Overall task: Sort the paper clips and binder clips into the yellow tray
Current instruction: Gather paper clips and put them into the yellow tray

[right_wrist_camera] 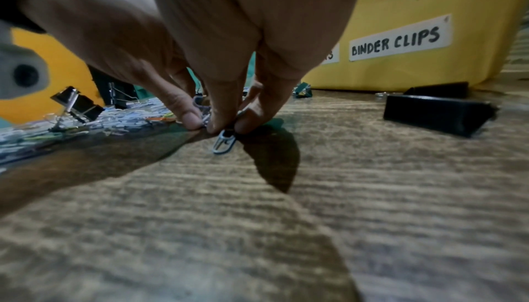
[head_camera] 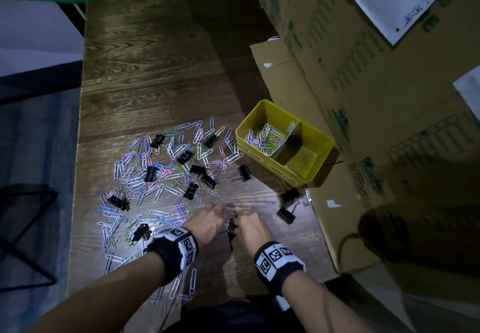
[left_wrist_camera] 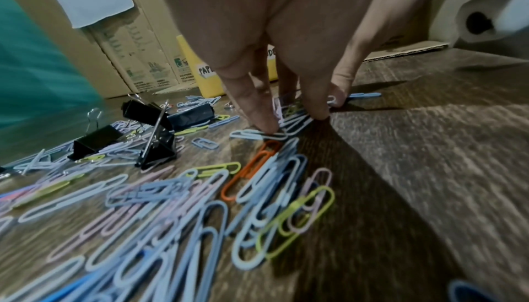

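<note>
Gathering step: my left hand [head_camera: 207, 222] and right hand [head_camera: 250, 225] pinch paper clips [right_wrist_camera: 224, 143] together; next, I carry them to the yellow tray [head_camera: 322, 145].

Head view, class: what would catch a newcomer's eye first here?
The spread of pastel paper clips and black binder clips across the wooden table. Right of it, the yellow tray has clips in only one compartment. Nearest the camera, left hand and right hand meet, pinching paper clips.
</note>
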`<state>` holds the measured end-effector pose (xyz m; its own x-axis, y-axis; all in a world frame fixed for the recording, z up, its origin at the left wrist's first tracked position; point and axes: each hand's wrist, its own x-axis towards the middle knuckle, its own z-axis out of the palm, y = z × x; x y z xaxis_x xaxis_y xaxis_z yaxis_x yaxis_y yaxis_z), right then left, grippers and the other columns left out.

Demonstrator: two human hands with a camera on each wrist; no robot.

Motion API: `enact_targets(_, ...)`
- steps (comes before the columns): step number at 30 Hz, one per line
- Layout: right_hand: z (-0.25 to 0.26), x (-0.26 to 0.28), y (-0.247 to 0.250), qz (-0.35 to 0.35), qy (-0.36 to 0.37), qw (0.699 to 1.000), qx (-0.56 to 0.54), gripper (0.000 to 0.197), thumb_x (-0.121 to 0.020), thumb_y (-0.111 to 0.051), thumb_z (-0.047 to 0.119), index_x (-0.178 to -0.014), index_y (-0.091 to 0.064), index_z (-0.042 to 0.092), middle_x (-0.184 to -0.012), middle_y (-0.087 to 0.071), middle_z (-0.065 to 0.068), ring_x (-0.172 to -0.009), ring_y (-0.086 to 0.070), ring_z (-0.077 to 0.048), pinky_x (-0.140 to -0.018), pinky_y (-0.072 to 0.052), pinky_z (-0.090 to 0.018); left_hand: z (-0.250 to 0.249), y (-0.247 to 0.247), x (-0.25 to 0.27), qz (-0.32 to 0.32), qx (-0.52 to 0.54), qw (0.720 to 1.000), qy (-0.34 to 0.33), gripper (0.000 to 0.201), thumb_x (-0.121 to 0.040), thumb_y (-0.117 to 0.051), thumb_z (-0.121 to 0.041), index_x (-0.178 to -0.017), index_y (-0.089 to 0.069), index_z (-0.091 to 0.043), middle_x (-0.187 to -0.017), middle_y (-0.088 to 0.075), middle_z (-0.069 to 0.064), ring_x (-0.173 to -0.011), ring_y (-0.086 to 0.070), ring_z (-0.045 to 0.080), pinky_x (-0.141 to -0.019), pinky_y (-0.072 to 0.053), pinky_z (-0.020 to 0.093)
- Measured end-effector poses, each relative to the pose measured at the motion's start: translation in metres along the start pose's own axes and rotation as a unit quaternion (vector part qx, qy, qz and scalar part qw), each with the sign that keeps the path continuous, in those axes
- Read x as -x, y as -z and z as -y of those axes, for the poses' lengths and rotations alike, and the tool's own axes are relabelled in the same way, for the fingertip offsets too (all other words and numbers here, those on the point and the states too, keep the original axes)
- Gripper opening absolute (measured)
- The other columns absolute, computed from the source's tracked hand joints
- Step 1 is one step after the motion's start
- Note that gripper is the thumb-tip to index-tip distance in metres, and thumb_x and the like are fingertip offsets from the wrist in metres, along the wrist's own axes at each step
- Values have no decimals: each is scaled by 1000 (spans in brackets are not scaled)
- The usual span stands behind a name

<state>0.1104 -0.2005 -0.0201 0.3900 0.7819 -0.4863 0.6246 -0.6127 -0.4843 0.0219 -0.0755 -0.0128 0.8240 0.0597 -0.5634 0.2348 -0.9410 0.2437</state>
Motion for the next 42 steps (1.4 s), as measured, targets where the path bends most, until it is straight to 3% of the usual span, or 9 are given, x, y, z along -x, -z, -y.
enact_targets(5, 2, 3, 2, 7, 14, 999, 36, 23, -94, -46, 7, -110, -62, 3, -114, -60, -19, -108, -55, -36, -90, -45, -42, 10, -13, -5, -68, -12, 997, -32, 36, -84, -61, -15, -120, -58, -15, -123, -56, 9, -96, -58, 33, -71, -56, 44)
enact_targets(11, 10, 12, -2, 35, 24, 989, 142, 32, -91, -41, -6, -121, -51, -5, -121, -49, -22, -107, -55, -42, -86, -50, -49, 20, -19, -8, -74, -99, 989, -80, 38, -76, -33, -17, -94, -66, -14, -99, -66, 6, -78, -62, 22, -60, -56, 31)
enact_targets(15, 10, 12, 2, 34, 47, 985, 164, 33, -89, -44, -10, -122, -51, -5, -124, -50, -23, -108, -55, -40, -87, -51, -46, 24, -15, -7, -107, -88, 983, -121, 20, -70, -56, -13, -87, -68, -14, -88, -70, 7, -72, -66, 24, -54, -56, 28)
enact_targets(21, 15, 15, 6, 31, 42, 982, 183, 40, -91, -34, -13, -131, -39, -9, -129, -44, -27, -119, -45, -41, -96, -45, -48, 27, -7, -5, -123, -106, 977, -136, 28, -54, -81, -15, -80, -69, -18, -80, -71, -1, -68, -66, 16, -52, -53, 20)
enact_targets(28, 13, 7, 10, 46, 62, 980, 184, 33, -89, -41, -9, -121, -51, -9, -119, -54, -27, -111, -54, -41, -95, -46, -46, 16, 2, -4, -127, -128, 977, -110, 23, -49, -85, -19, -63, -68, -14, -63, -67, -2, -57, -64, 11, -49, -48, 17)
enact_targets(31, 10, 0, 8, 50, 37, 986, 153, 29, -87, -46, -8, -113, -58, -6, -112, -60, -25, -102, -60, -39, -85, -51, -45, 18, 4, -7, -119, -62, 988, -82, 11, -71, -71, -9, -82, -68, -8, -78, -68, 5, -70, -66, 18, -62, -53, 22)
enact_targets(35, 6, -7, 13, 50, -48, 996, 49, 25, -91, -46, 2, -109, -63, -2, -104, -64, -19, -88, -62, -29, -82, -52, -36, 35, -3, -11, -64, 15, 998, -19, 29, -91, -40, -11, -113, -59, -13, -98, -66, 7, -88, -64, 23, -78, -53, 32)
enact_targets(39, -10, -8, 10, -3, -90, 996, -27, 27, -94, -51, 26, -112, -66, 12, -93, -63, -10, -74, -62, -21, -71, -56, -28, 43, 7, -4, -91, 69, 993, -18, 30, -91, -46, -18, -118, -59, -21, -97, -68, 1, -84, -64, 17, -78, -51, 26)
enact_targets(42, -17, -8, 11, -45, -93, 987, -120, 29, -91, -58, 23, -118, -66, 16, -98, -69, -10, -62, -59, -14, -58, -49, -16, 43, 26, 5, -107, 148, 983, -14, 22, -88, -60, -17, -109, -69, -16, -99, -72, -1, -77, -66, 7, -74, -50, 15)
